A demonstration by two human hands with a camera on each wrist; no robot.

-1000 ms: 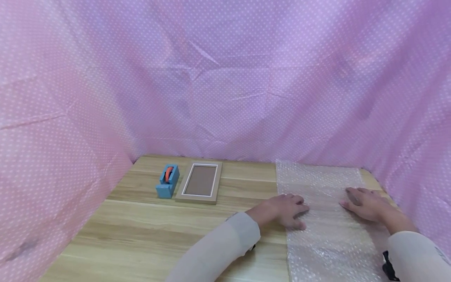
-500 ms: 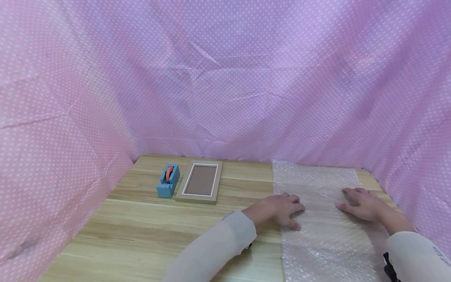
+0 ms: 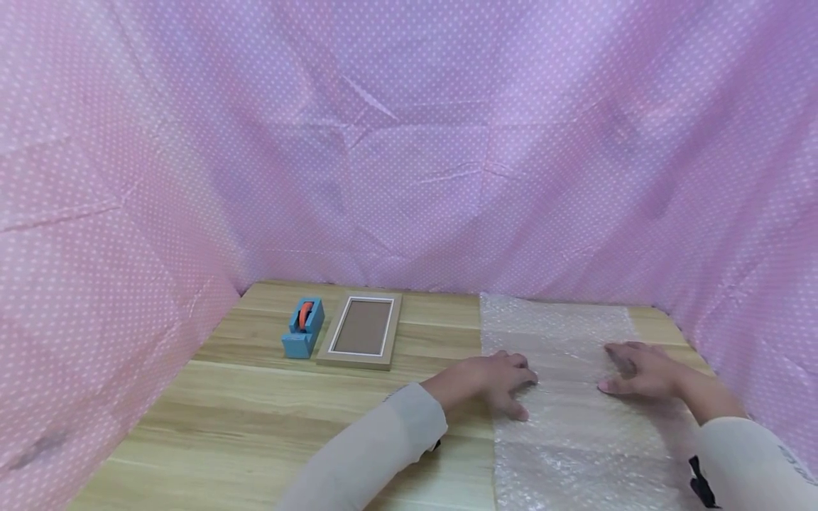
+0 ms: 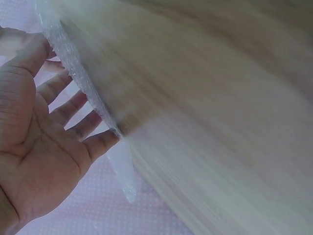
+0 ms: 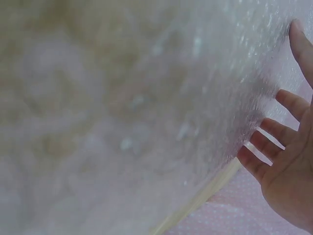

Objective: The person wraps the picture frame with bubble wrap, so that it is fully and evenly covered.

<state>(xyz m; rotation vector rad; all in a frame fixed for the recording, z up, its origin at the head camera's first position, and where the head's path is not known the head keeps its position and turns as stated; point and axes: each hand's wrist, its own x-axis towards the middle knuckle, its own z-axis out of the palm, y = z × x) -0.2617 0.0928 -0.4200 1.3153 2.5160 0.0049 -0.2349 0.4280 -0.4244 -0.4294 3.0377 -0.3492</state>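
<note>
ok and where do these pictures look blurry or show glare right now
Head view: mostly clear, with small bright glints on the bubble wrap; left wrist view: the table smears into soft streaks; right wrist view: bubble wrap blurred at left, with glints toward the upper right.

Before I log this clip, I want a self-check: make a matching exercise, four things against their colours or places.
1. dispenser
2. frame
3. wrap
4. cloth

A. pink, white-dotted
B. see-through, beneath left hand and right hand
C. blue, with orange roll
D. lying just right of the dispenser

Pairs: 1-C, 2-D, 3-B, 4-A
</note>
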